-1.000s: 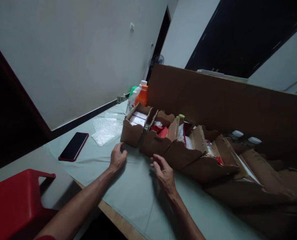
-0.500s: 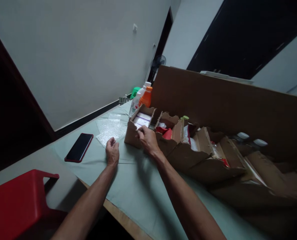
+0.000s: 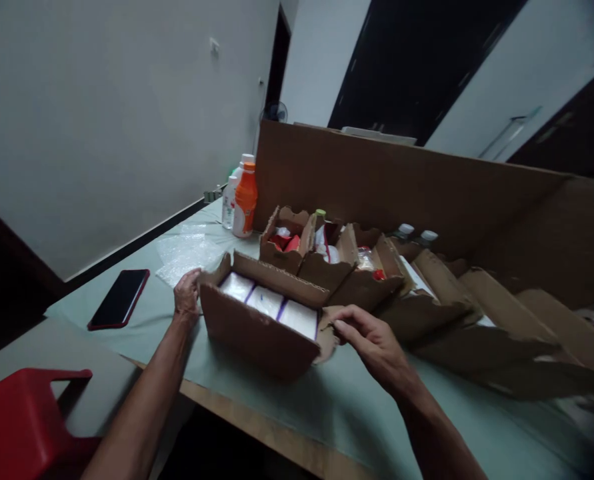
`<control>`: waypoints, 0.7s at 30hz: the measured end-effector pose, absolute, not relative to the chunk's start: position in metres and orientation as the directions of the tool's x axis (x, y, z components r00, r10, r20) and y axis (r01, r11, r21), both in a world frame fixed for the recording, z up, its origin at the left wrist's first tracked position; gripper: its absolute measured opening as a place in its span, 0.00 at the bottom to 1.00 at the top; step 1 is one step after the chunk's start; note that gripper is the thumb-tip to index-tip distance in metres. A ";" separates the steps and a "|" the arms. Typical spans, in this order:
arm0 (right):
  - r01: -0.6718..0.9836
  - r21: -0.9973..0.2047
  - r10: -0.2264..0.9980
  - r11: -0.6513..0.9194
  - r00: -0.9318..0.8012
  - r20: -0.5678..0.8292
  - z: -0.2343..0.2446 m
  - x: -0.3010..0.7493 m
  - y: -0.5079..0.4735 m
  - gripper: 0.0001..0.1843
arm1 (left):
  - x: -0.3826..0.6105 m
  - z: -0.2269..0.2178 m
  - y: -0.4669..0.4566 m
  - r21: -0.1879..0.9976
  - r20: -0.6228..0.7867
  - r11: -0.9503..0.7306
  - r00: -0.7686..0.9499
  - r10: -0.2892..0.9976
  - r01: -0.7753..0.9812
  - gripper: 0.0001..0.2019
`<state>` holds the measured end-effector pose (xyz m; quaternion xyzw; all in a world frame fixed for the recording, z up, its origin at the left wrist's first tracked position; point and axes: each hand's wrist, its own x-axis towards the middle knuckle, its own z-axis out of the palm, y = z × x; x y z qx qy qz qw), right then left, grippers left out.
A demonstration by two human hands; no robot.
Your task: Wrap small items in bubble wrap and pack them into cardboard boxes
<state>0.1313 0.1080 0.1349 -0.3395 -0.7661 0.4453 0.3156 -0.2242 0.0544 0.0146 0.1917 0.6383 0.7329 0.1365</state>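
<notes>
A small open cardboard box (image 3: 257, 330) lies crosswise near the table's front edge, with three white purple-edged packs (image 3: 267, 301) side by side in it. My left hand (image 3: 187, 293) grips the box's left end, fingers curled on the cardboard. My right hand (image 3: 371, 343) pinches the torn flap at its right end. Behind it stands a row of similar torn cardboard boxes (image 3: 327, 263) holding red and white packets.
A dark phone (image 3: 119, 299) and a bubble wrap sheet (image 3: 187, 253) lie to the left on the green-grey table cover (image 3: 287, 407). An orange bottle (image 3: 245, 200) and a white bottle stand at the back. A tall cardboard wall (image 3: 401, 187) runs behind. A red stool (image 3: 21, 420) sits lower left.
The leftmost box has been pulled out of the row, turned crosswise and brought toward me. Both hands now hold its ends; before, the left hand rested on the table.
</notes>
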 end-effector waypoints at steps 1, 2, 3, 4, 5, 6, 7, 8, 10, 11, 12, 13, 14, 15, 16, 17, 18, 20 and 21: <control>0.257 -0.894 0.837 0.366 -0.511 0.196 0.131 0.152 0.110 0.15 | -0.213 0.020 0.049 0.988 0.113 -0.147 -0.860 0.497 0.046 0.14; 0.269 -0.896 0.866 0.353 -0.456 0.205 0.125 0.171 0.109 0.16 | -0.202 0.024 0.041 0.988 0.117 -0.146 -0.828 0.548 0.043 0.14; 0.271 -0.900 0.884 0.340 -0.419 0.208 0.118 0.189 0.106 0.21 | -0.191 0.027 0.033 0.990 0.113 -0.137 -0.791 0.601 0.038 0.15; 0.267 -0.905 0.890 0.332 -0.406 0.207 0.109 0.204 0.101 0.28 | -0.180 0.027 0.022 0.992 0.108 -0.122 -0.753 0.649 0.037 0.16; 0.263 -0.906 0.886 0.332 -0.417 0.204 0.099 0.215 0.094 0.35 | -0.170 0.026 0.011 0.994 0.097 -0.097 -0.712 0.696 0.041 0.18; 0.269 -0.902 0.876 0.338 -0.441 0.197 0.088 0.222 0.086 0.40 | -0.159 0.022 0.000 0.997 0.077 -0.066 -0.680 0.729 0.042 0.19; 0.291 -0.892 0.864 0.346 -0.469 0.182 0.076 0.225 0.078 0.42 | -0.150 0.017 -0.012 0.998 0.067 -0.051 -0.674 0.736 0.043 0.19; 0.322 -0.880 0.854 0.349 -0.495 0.158 0.065 0.222 0.070 0.44 | -0.141 0.011 -0.022 0.998 0.060 -0.039 -0.681 0.730 0.047 0.18; 0.378 -0.860 0.852 0.343 -0.511 0.115 0.044 0.207 0.057 0.42 | -0.125 -0.003 -0.036 0.998 0.054 -0.019 -0.743 0.667 0.056 0.17; 0.398 -0.852 0.857 0.340 -0.505 0.106 0.036 0.196 0.053 0.39 | -0.119 -0.008 -0.039 0.998 0.048 -0.004 -0.775 0.630 0.058 0.16; 0.408 -0.846 0.864 0.342 -0.490 0.112 0.030 0.186 0.052 0.35 | -0.113 -0.012 -0.039 0.998 0.039 0.012 -0.798 0.601 0.057 0.15; 0.412 -0.842 0.875 0.349 -0.464 0.135 0.026 0.178 0.052 0.31 | -0.109 -0.012 -0.035 0.998 0.031 0.025 -0.812 0.582 0.056 0.16; 0.414 -0.839 0.889 0.353 -0.427 0.164 0.023 0.172 0.055 0.28 | -0.105 -0.011 -0.028 0.998 0.029 0.028 -0.813 0.582 0.055 0.17; 0.419 -0.837 0.904 0.353 -0.384 0.189 0.022 0.169 0.059 0.25 | -0.101 -0.007 -0.018 0.998 0.033 0.019 -0.804 0.594 0.054 0.19; 0.428 -0.835 0.919 0.345 -0.335 0.208 0.021 0.169 0.066 0.23 | -0.097 -0.001 -0.004 0.999 0.045 -0.003 -0.787 0.615 0.054 0.20; 0.437 -0.836 0.933 0.331 -0.283 0.221 0.021 0.172 0.073 0.22 | -0.093 0.006 0.011 0.998 0.064 -0.035 -0.769 0.636 0.054 0.21; 0.450 -0.837 0.946 0.311 -0.231 0.227 0.021 0.176 0.082 0.21 | -0.088 0.012 0.028 0.997 0.081 -0.068 -0.745 0.662 0.047 0.21; 0.468 -0.841 0.962 0.270 -0.157 0.221 0.019 0.187 0.097 0.23 | -0.079 0.021 0.060 0.993 0.090 -0.121 -0.688 0.720 0.002 0.24; 0.467 -0.846 0.966 0.256 -0.142 0.214 0.016 0.191 0.103 0.25 | -0.074 0.022 0.072 0.990 0.076 -0.133 -0.661 0.746 -0.037 0.26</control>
